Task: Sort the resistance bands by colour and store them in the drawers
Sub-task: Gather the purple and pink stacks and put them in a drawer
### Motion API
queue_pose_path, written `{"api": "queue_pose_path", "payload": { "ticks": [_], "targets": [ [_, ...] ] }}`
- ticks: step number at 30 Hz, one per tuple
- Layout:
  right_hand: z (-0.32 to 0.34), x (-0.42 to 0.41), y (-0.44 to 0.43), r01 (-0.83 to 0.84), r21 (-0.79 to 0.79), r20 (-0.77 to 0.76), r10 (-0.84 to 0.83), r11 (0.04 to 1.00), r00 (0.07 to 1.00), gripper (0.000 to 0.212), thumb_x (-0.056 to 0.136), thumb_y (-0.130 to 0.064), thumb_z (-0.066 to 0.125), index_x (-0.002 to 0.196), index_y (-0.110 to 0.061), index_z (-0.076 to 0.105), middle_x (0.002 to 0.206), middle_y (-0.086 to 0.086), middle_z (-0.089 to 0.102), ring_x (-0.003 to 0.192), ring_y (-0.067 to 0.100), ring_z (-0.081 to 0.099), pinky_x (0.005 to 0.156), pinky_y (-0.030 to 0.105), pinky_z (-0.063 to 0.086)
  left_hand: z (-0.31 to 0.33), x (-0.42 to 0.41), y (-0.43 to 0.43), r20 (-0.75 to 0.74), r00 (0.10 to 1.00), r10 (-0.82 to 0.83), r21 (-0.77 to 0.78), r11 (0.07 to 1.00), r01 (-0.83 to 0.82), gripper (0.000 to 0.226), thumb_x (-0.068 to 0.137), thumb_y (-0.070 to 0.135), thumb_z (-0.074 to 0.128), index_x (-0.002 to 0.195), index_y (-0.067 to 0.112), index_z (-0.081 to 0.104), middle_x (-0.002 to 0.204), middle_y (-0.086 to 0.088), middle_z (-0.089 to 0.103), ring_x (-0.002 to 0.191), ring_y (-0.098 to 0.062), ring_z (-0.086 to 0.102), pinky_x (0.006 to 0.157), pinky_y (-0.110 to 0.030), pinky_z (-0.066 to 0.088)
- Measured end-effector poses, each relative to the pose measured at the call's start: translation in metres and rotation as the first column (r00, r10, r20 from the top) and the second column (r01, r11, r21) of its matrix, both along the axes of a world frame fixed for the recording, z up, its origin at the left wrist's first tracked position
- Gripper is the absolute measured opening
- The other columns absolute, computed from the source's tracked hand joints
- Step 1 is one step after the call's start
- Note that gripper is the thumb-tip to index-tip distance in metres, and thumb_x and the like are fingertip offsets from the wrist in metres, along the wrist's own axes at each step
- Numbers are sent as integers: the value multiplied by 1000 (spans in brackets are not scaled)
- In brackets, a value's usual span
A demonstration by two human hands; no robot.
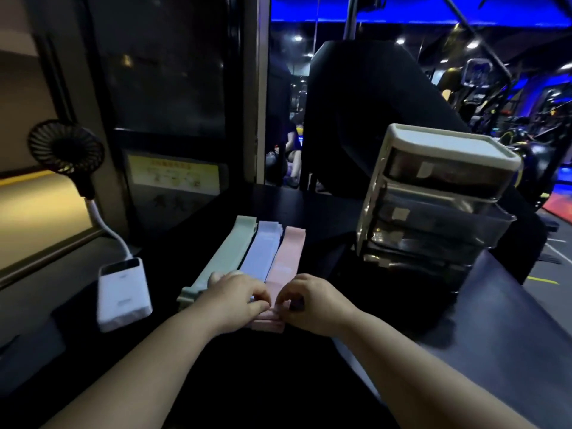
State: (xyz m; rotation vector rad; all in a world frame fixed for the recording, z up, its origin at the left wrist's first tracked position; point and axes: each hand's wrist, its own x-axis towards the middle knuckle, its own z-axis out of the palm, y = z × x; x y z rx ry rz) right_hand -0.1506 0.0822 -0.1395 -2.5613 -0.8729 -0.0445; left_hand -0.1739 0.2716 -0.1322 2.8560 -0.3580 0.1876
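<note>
Your left hand (235, 300) and right hand (312, 301) are close together, both pinching the near end of the pink band (286, 258). It lies flat on the worktop (501, 292) beside the blue band (263, 252). Judged light, soft and limp, so grip it at the folded end.

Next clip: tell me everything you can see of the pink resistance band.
The pink band is a flat, matte, fabric-looking strip, rightmost of three lying side by side on the dark table, its long edge against the blue band. It runs away from the person. The left hand and right hand pinch its near end, which looks folded over on itself.
</note>
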Motion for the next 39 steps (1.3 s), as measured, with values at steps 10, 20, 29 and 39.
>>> {"api": "queue_pose_path", "payload": {
  "ticks": [10, 20, 29, 39],
  "targets": [
    [-8, -14, 3, -63, -72, -20, 62, 995, 998, 47, 63, -53, 75, 101, -27, 67, 101, -9, 56, 93, 6, 53, 83, 22, 48, -8, -8, 2, 38, 999, -7, -2, 1000, 7, 15, 92, 37, 56, 97, 33, 69, 89, 15, 58, 109, -8, 48, 88, -32, 21],
    [-12, -16, 15, -23, -320, 333, 135, 947, 933, 31, 85, -34, 57, 110, -16, 62, 103, 4, 65, 94, 29, 59, 81, 36, 45, 1, -11, 7, -79, 996, -39, 39, 998, 42, 24, 98, 42, 45, 98, 32, 66, 91, 11, 59, 107, -9, 52, 93, -35, 25],
    [-17, -15, -8, 8, -72, 431, 24, 997, 902, 34, 72, -43, 45, 85, -19, 65, 74, -2, 64, 63, 23, 62, 51, 29, 47, -4, -18, -3, 115, 985, -130, 41, 991, 126, 24, 78, 36, 70, 99, 32, 59, 91, 16, 52, 103, -3, 43, 105, -31, 17],
    [0, -41, -80, 287, 296, 91, -326, 911, 941, 47, 72, -53, 51, 110, -29, 61, 89, -10, 62, 77, 5, 58, 68, 24, 46, -9, -18, -71, 368, 915, -166, -249, 930, 270, 19, 70, 24, 64, 88, 26, 71, 79, 6, 65, 73, -21, 58, 66, -25, 38]
  ]
}}
